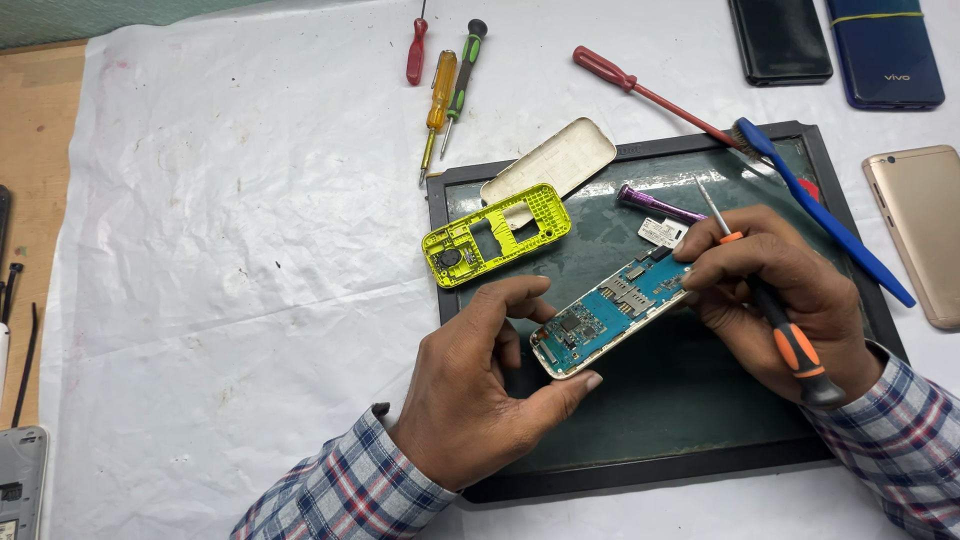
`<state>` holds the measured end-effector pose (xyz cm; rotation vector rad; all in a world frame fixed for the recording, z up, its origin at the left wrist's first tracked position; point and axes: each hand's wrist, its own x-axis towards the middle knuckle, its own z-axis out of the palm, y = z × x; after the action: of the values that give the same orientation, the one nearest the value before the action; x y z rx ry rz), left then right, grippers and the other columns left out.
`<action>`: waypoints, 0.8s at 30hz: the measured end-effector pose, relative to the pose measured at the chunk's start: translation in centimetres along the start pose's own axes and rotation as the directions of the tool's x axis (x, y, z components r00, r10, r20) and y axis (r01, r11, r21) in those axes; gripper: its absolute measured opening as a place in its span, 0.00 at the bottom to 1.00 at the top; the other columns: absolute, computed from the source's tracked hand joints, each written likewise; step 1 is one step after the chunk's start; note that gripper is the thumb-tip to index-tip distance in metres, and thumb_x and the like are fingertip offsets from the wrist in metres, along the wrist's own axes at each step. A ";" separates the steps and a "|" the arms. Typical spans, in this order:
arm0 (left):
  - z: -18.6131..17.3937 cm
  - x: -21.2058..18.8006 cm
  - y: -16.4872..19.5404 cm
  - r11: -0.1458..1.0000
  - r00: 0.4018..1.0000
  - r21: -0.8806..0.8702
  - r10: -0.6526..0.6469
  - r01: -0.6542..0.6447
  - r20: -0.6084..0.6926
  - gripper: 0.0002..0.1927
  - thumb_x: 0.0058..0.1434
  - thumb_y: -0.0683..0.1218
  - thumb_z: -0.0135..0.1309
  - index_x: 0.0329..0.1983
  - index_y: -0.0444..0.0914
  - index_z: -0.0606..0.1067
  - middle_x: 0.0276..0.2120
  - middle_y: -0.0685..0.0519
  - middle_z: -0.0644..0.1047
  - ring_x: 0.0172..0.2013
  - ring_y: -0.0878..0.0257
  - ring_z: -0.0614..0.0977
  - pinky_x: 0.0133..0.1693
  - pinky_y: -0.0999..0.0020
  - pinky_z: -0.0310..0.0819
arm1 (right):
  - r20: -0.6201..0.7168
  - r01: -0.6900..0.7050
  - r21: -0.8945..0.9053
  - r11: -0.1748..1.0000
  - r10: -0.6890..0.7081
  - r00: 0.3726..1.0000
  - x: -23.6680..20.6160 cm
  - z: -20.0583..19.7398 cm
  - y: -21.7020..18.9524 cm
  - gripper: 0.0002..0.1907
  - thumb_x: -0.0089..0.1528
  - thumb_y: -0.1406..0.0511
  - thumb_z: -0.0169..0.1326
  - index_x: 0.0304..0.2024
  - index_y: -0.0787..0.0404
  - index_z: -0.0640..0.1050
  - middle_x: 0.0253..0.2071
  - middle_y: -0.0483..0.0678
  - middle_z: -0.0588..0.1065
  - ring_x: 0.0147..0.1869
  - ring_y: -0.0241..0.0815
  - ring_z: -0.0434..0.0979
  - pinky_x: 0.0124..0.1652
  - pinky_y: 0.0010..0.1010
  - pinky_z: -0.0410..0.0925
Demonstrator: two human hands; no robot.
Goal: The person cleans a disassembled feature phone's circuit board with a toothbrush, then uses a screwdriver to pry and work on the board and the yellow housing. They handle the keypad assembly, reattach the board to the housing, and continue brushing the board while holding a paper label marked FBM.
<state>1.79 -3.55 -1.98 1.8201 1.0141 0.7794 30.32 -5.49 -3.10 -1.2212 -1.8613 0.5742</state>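
The bare blue circuit board in its thin silver frame (612,315), stripped out of a small keypad phone, looks light, stiff and thin, and I judge it fragile: the exposed chips, card slots and solder points on its upper face would not take pressure or a slipping tool well. The safe places to hold it are its long edges and its rounded near end, not the populated face.

It is held that way now. It hangs tilted above the dark rectangular work mat with a raised rim (640,470), its near-left end low and its far-right end higher. The left hand (480,385) has its grip pinched on the near-left end, thumb under the rounded corner and fingers curled over the far edge. The right hand (775,300) steadies the far-right end with its fingertips, and its grip is also pressed around an orange-and-black precision screwdriver (775,320), whose thin metal shaft points up and away.

Just beyond the board on the mat lie a lime-green plastic phone middle frame (497,236) and a cream plastic back cover (550,158), touching each other. A purple-handled tool (655,204) and a blue toothbrush (820,215) lie to the right, and more screwdrivers sit farther off on the white paper-covered tabletop (220,250).
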 end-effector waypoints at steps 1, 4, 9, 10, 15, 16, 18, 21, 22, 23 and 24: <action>0.0 0.0 0.0 1.000 1.000 -0.016 0.005 -0.005 -0.002 0.40 0.47 0.51 0.72 0.60 0.32 0.69 0.43 0.48 0.81 0.24 0.70 0.77 0.23 0.75 0.76 | 0.005 -0.008 -0.009 1.000 0.008 1.000 0.1 0.0 -0.1 0.14 0.58 0.77 0.60 0.43 0.58 0.76 0.53 0.48 0.74 0.47 0.30 0.77 0.43 0.19 0.73; 0.0 0.0 0.0 1.000 1.000 -0.008 0.017 -0.017 -0.020 0.42 0.46 0.52 0.73 0.61 0.32 0.68 0.42 0.49 0.82 0.25 0.71 0.77 0.25 0.76 0.76 | 0.069 0.054 -0.021 0.998 -0.053 0.996 0.5 0.2 -0.2 0.14 0.55 0.77 0.60 0.41 0.59 0.76 0.52 0.49 0.74 0.53 0.37 0.79 0.49 0.24 0.75; 0.0 0.0 0.3 0.999 0.999 0.010 -0.032 0.032 -0.013 0.44 0.45 0.51 0.73 0.62 0.32 0.67 0.41 0.50 0.80 0.24 0.72 0.75 0.24 0.76 0.75 | 0.141 0.005 -0.120 0.993 0.012 0.990 0.7 0.4 -0.7 0.14 0.53 0.77 0.60 0.40 0.60 0.78 0.48 0.50 0.75 0.42 0.36 0.82 0.39 0.24 0.74; -0.1 0.0 0.4 0.998 0.998 -0.003 -0.067 0.067 -0.003 0.44 0.45 0.51 0.73 0.62 0.32 0.67 0.40 0.50 0.80 0.23 0.72 0.74 0.23 0.76 0.75 | 0.142 0.013 -0.135 0.991 0.006 0.990 0.7 0.5 -0.8 0.14 0.53 0.77 0.60 0.40 0.60 0.78 0.48 0.50 0.75 0.42 0.36 0.82 0.38 0.23 0.75; 0.0 0.0 0.7 0.982 0.984 -0.080 -0.171 0.174 0.040 0.43 0.45 0.49 0.72 0.62 0.32 0.65 0.42 0.50 0.79 0.24 0.73 0.78 0.23 0.76 0.77 | 0.164 0.052 -0.190 0.980 -0.020 0.986 0.8 0.7 -1.2 0.15 0.52 0.77 0.60 0.40 0.59 0.78 0.47 0.49 0.76 0.43 0.37 0.82 0.38 0.25 0.74; 0.0 0.1 0.7 0.981 0.984 -0.081 -0.173 0.176 0.041 0.43 0.46 0.48 0.71 0.62 0.32 0.65 0.42 0.49 0.79 0.24 0.73 0.79 0.23 0.76 0.78 | 0.167 0.060 -0.191 0.980 -0.028 0.986 0.9 0.7 -1.3 0.15 0.52 0.77 0.59 0.40 0.59 0.77 0.47 0.49 0.76 0.43 0.37 0.82 0.38 0.25 0.74; 0.2 -0.1 0.7 0.988 0.990 -0.058 -0.139 0.140 0.011 0.41 0.47 0.46 0.70 0.62 0.31 0.65 0.44 0.48 0.79 0.25 0.68 0.81 0.25 0.73 0.80 | 0.175 0.066 -0.195 0.979 -0.032 0.984 1.0 0.7 -1.4 0.18 0.50 0.78 0.57 0.42 0.58 0.78 0.47 0.49 0.76 0.42 0.38 0.81 0.38 0.26 0.73; 0.2 -0.4 0.7 0.999 0.998 0.047 0.011 -0.009 -0.055 0.40 0.50 0.44 0.69 0.63 0.31 0.64 0.46 0.44 0.78 0.35 0.60 0.85 0.34 0.68 0.83 | 0.140 0.012 -0.237 0.972 0.022 0.990 1.0 0.7 -1.7 0.20 0.53 0.78 0.54 0.47 0.59 0.79 0.46 0.51 0.77 0.40 0.38 0.80 0.37 0.27 0.72; 0.2 -0.4 0.7 0.993 0.994 0.096 0.079 -0.072 -0.075 0.39 0.51 0.44 0.69 0.63 0.30 0.64 0.47 0.42 0.77 0.40 0.57 0.86 0.37 0.66 0.84 | 0.120 -0.017 -0.255 0.967 0.049 0.992 0.9 0.6 -1.8 0.21 0.54 0.77 0.53 0.49 0.60 0.79 0.46 0.52 0.77 0.39 0.38 0.80 0.36 0.27 0.72; 0.2 -0.5 0.7 0.994 0.999 0.108 0.028 -0.024 -0.038 0.40 0.50 0.45 0.69 0.63 0.31 0.64 0.48 0.42 0.77 0.39 0.56 0.86 0.36 0.65 0.84 | 0.107 -0.004 -0.230 0.973 0.029 0.994 0.9 0.5 -1.9 0.21 0.58 0.76 0.52 0.53 0.62 0.78 0.46 0.52 0.78 0.42 0.38 0.81 0.39 0.27 0.72; 0.2 -0.5 0.7 0.992 1.000 0.122 -0.024 0.024 0.000 0.40 0.49 0.46 0.69 0.63 0.32 0.64 0.48 0.42 0.77 0.39 0.55 0.87 0.35 0.63 0.83 | 0.093 0.009 -0.204 0.979 0.011 0.996 0.9 0.4 -1.9 0.21 0.61 0.75 0.51 0.57 0.63 0.76 0.46 0.51 0.79 0.44 0.39 0.81 0.42 0.28 0.72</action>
<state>2.00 -4.30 -1.46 1.9076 1.1017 0.7154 28.85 -5.43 -1.57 -1.3480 -2.0393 0.4556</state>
